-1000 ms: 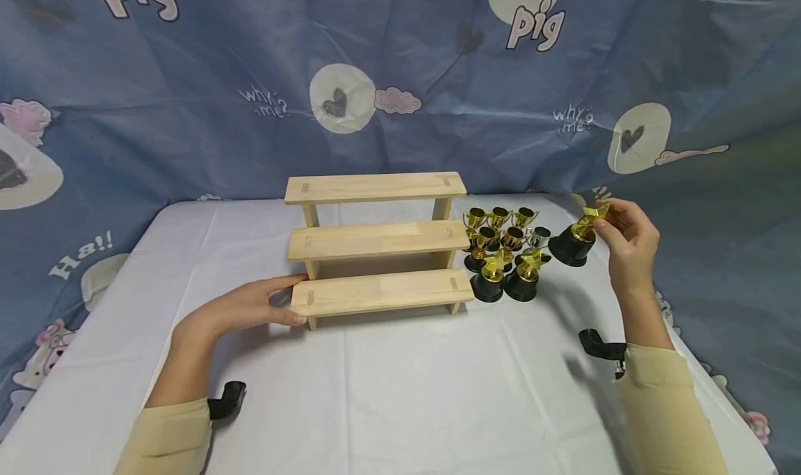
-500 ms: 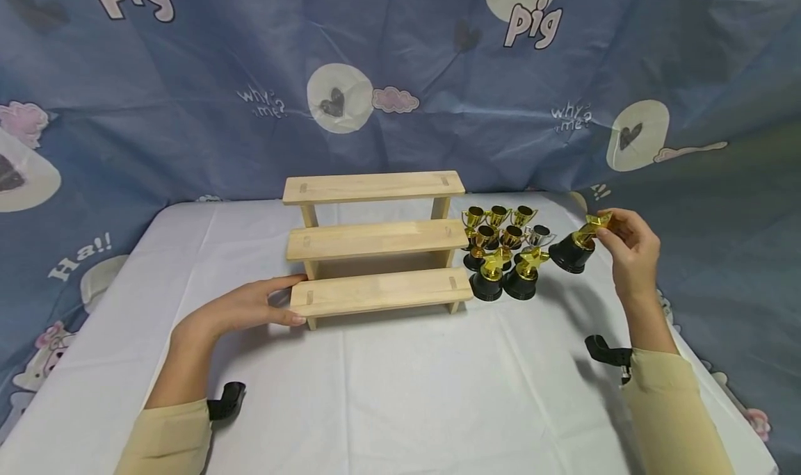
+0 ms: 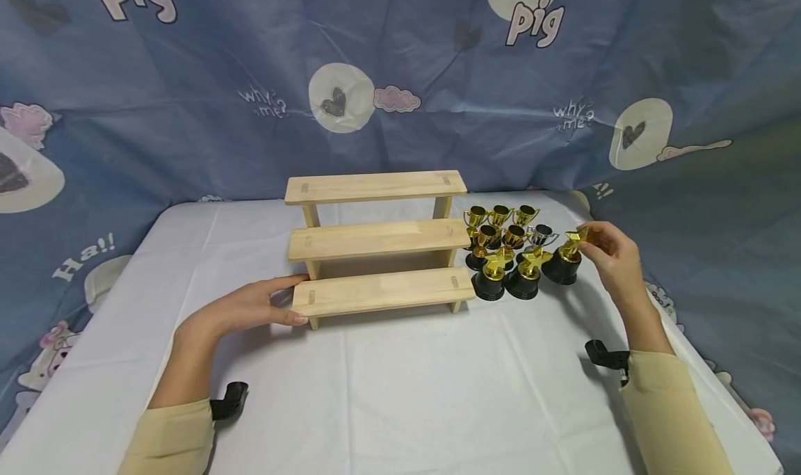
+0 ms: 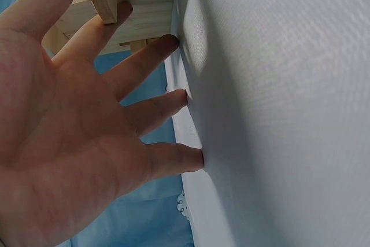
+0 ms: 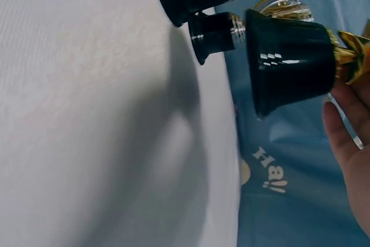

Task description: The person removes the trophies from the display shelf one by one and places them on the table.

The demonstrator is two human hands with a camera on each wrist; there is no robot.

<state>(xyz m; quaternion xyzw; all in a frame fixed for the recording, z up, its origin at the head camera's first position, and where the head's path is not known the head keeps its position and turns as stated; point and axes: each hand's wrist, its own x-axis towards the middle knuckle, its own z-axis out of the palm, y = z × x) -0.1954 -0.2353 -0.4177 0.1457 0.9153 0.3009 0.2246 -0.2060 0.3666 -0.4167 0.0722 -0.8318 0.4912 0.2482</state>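
My right hand (image 3: 613, 256) pinches a gold star trophy (image 3: 563, 263) with a black base by its star. In the right wrist view, that base (image 5: 292, 65) looks slightly raised off the white cloth. Two similar star trophies (image 3: 528, 273) stand just left of it, in front of several small cup trophies (image 3: 514, 235), mostly gold with a silver one (image 3: 541, 236). My left hand (image 3: 240, 304) touches the left end of a three-step wooden stand (image 3: 382, 291). In the left wrist view, its fingers (image 4: 141, 73) are spread and nearly straight, some fingertips resting on the cloth.
A white cloth (image 3: 407, 398) covers the table. Behind it hangs a blue printed curtain (image 3: 450, 127), which also runs down both sides. The trophy group stands close against the stand's right end. Black wrist camera mounts (image 3: 605, 355) stick out from the sleeves.
My right hand has carried the star trophy left and down, bringing it beside the other two star trophies. My left hand and the stand have stayed in place.
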